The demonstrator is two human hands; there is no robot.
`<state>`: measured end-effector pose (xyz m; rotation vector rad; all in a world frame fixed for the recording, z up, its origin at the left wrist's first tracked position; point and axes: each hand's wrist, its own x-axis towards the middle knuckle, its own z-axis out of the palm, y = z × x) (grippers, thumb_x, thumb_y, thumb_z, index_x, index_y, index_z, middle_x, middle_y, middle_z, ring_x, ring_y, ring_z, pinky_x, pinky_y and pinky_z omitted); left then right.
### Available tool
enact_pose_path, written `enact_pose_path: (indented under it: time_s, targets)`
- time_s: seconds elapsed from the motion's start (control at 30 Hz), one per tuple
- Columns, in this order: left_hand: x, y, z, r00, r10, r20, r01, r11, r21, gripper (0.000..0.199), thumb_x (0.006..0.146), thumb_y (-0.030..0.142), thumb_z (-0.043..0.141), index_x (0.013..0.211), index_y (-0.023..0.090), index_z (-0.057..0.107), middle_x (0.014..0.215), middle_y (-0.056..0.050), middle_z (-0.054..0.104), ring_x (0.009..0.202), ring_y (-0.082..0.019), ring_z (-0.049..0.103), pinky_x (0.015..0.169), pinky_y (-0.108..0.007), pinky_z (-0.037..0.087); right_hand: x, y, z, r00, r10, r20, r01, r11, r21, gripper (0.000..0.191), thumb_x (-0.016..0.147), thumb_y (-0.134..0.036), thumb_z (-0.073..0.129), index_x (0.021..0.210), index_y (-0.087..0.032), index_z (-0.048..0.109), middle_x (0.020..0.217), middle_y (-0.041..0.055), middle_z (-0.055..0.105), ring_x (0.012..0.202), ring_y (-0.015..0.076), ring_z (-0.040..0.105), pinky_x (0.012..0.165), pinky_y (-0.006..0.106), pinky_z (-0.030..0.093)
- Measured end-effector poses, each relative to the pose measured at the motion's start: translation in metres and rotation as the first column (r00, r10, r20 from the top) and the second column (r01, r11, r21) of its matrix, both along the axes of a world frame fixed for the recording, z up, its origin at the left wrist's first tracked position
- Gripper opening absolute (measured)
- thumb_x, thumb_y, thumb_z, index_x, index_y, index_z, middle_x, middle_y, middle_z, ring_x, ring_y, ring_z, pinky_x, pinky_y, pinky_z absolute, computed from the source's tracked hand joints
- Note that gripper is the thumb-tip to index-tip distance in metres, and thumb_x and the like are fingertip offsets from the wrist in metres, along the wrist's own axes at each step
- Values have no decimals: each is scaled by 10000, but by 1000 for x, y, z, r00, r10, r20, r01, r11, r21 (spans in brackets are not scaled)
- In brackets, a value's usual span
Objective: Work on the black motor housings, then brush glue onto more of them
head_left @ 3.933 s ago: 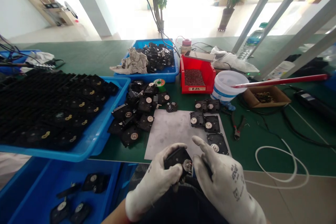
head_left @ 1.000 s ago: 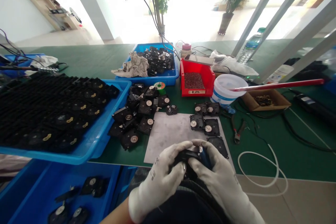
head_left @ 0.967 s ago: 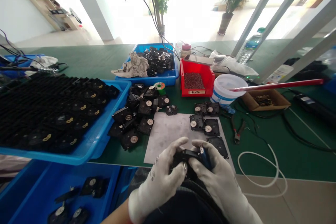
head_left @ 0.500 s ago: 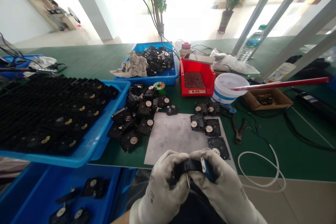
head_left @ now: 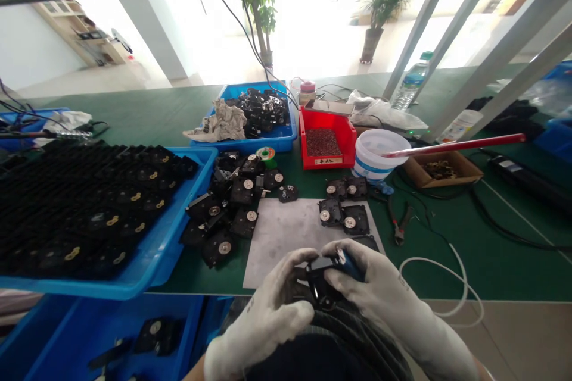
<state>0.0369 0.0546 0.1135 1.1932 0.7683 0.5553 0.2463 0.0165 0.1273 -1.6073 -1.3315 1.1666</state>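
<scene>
Both my hands wear whitish gloves and are low in the middle of the view, in front of the bench edge. My right hand point(head_left: 370, 280) is closed around a black plastic housing point(head_left: 322, 280), with a blue piece with a silvery end point(head_left: 346, 261) beside it under the fingers. My left hand point(head_left: 279, 300) is at the housing's left side, thumb and fingers spread apart; whether its fingertips touch the housing is unclear. Beyond the hands, a whitish sheet point(head_left: 286, 232) lies on the bench, with several black parts bearing silver discs point(head_left: 350, 222) on its right side.
A blue tray point(head_left: 147, 277) of black parts stands left, a pile of disc parts point(head_left: 243, 190) beside it. Farther back are a red bin point(head_left: 328, 161), a white bucket point(head_left: 379, 155) and a blue tray point(head_left: 281, 141). Pliers point(head_left: 399, 223) and a white cable point(head_left: 465, 277) lie right.
My left hand has loosened from the housing and its fingers have spread. The right hand still holds the housing, now turned to show more of its dark face. The view has tilted slightly upward.
</scene>
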Motion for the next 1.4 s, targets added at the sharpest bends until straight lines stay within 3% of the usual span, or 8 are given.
enact_pose_path:
  time_s: [0.13,0.2,0.33,0.43,0.57,0.8,1.1,1.4]
  targets:
    - [-3,11,16,965,-203,-164,214,976,51,792,713,57,656,1471,276,583,1363,-53,691,1161,-276,663,977,-367,546,-4,-1,8,962,252,103,-261,962,78,295,789,-184,672,1071,-217,751,1130,54,775,1066,237,718,986,357,532]
    - [4,11,18,964,-229,-135,234,972,16,808,677,8,641,1440,273,616,1324,-43,702,1127,-258,670,918,-325,548,-4,-1,8,953,294,77,-303,943,141,314,803,-179,693,1110,-215,750,1178,65,767,1099,236,714,1001,342,534]
    - [13,-1,4,992,-3,128,45,945,-323,618,782,175,757,1386,208,632,1119,-63,728,1003,-227,694,846,-296,541,12,-9,-5,997,69,37,-77,961,265,389,992,-391,604,1333,-215,670,1177,98,759,1050,241,741,909,332,582]
    - [13,-10,-7,954,210,216,-79,867,-493,517,829,255,761,1329,206,637,1021,-48,711,888,-183,684,824,-298,543,20,-21,-14,975,-164,147,103,929,355,362,1106,-361,389,1221,-212,699,1008,80,788,887,208,775,787,289,600]
    - [15,-17,-13,955,182,234,-70,906,-417,274,866,227,731,1135,211,683,985,-29,671,899,-183,656,829,-301,539,9,-29,-14,878,-250,408,4,856,516,216,1045,-231,501,1149,-215,691,863,34,788,748,182,780,709,255,593]
    - [14,-18,-13,992,112,58,-98,972,-212,495,822,349,783,1284,222,658,1107,-61,688,1065,-281,656,935,-384,557,-9,-23,-3,808,-251,533,-190,745,639,248,1016,-122,492,1160,-143,694,757,41,754,621,174,730,660,274,565]
    - [9,-18,-12,992,129,-19,-130,989,-75,527,816,421,784,1284,208,669,1137,-82,710,1087,-297,667,950,-386,571,-12,-21,-5,782,-269,562,-207,739,642,264,1016,-118,501,1212,-108,677,749,49,764,586,165,717,668,262,571]
    - [12,-16,-7,993,121,-9,-122,988,-91,477,803,379,746,1245,213,677,1080,-71,694,1028,-285,658,940,-406,569,-15,-21,-6,757,-287,587,-212,742,636,271,1017,-137,525,1248,-120,667,802,52,782,617,182,736,631,298,537]
